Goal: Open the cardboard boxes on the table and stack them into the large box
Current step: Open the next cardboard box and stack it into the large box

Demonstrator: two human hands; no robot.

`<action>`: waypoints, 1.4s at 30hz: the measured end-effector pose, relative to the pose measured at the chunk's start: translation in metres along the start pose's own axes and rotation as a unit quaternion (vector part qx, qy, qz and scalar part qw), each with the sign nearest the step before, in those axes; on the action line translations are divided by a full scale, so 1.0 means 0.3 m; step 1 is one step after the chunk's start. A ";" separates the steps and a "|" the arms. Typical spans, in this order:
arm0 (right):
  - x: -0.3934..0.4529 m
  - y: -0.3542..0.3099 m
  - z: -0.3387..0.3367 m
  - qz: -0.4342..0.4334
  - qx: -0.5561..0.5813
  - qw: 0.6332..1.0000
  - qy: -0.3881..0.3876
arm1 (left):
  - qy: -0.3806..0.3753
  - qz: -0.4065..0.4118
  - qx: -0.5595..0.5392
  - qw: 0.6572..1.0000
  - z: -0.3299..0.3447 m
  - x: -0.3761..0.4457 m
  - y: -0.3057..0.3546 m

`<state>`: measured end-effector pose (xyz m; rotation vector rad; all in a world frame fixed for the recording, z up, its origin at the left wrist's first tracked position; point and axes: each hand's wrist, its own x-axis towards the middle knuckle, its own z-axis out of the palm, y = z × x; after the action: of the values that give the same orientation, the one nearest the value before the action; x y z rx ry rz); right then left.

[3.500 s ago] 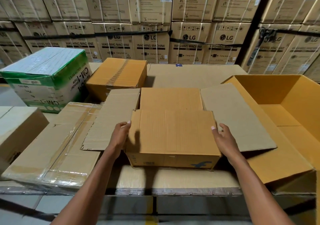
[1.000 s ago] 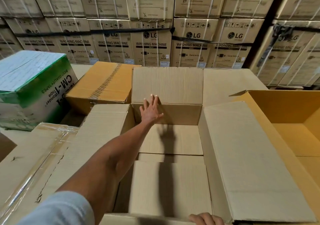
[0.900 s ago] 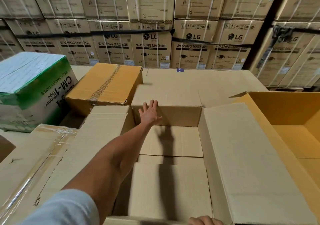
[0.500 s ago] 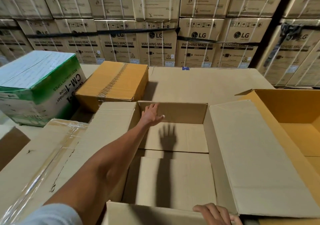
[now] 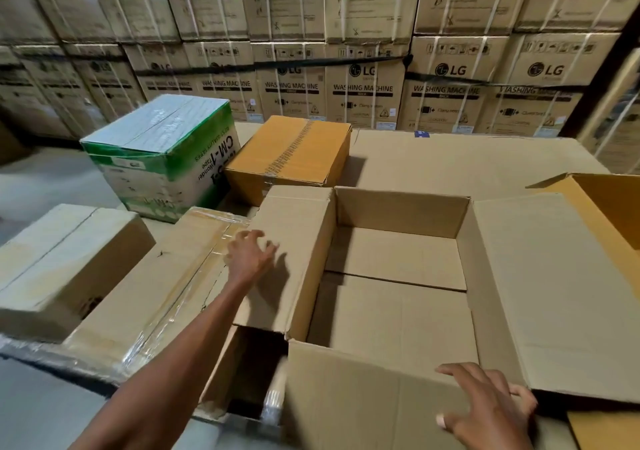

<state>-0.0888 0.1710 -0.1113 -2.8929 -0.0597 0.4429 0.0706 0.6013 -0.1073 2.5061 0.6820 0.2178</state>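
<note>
The plain brown cardboard box with its four flaps folded out (image 5: 394, 276) sits at the near edge of the table (image 5: 467, 162), empty, its bottom flaps meeting in a seam across the floor. It looks light and fairly stiff at the corners, but the open flaps are floppy and likely to swing or catch; the firm holds are the rims of two opposite walls or underneath the base.

The left hand (image 5: 251, 253) hovers over the left flap with fingers spread and curled, gripping nothing. The right hand (image 5: 485, 403) lies flat on the near flap at its right end, fingers loosely spread, pressing rather than clasping.

The large orange-brown open box (image 5: 616, 207) stands just beside it at the right edge of the table, partly overlapped by the right flap. On the left, a film-wrapped flat carton (image 5: 166, 286) lies under the left flap. A sealed orange-brown taped box (image 5: 291, 151) and a green-and-white tape carton (image 5: 162, 151) stand near the far left corner. The clearest room is upward and across the bare far right of the table.
</note>
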 end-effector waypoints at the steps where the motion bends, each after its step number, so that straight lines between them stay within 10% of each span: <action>1: -0.007 -0.010 -0.011 0.004 -0.015 1.000 0.002 | -0.007 -0.046 0.016 0.999 -0.024 -0.007 -0.036; 18: 0.037 0.045 -0.199 0.018 0.132 0.991 -0.018 | -0.042 0.049 -0.032 0.997 -0.281 -0.012 -0.028; 28: 0.232 0.271 -0.503 0.144 0.066 0.981 0.114 | -0.178 0.182 -0.078 0.964 -0.393 -0.111 0.210; 42: 0.303 0.346 -0.501 0.291 0.054 0.951 0.086 | -0.145 0.172 -0.029 0.974 -0.359 -0.111 0.281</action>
<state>0.0437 0.0455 -0.0201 -2.7817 0.8319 0.2675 0.0474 0.5709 0.0281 2.5137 0.1218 -0.0073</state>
